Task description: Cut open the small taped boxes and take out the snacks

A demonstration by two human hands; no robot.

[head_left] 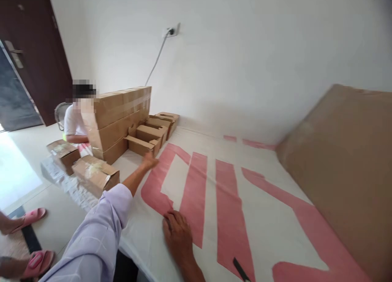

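Right hand (178,232), fingers loosely bent and empty, rested on sheet (175,176), likely for support; left hand (150,161), grip unclear, reached box (137,147).

Lone head-worn view from close above the table (263,229), forward and steeply down, white wall (245,57) beyond.

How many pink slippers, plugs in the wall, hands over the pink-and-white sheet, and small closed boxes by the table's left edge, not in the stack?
Pink slippers: 2
Plug: 1
Hands, left hand and right hand: 2
Small closed boxes: 2
Total: 7
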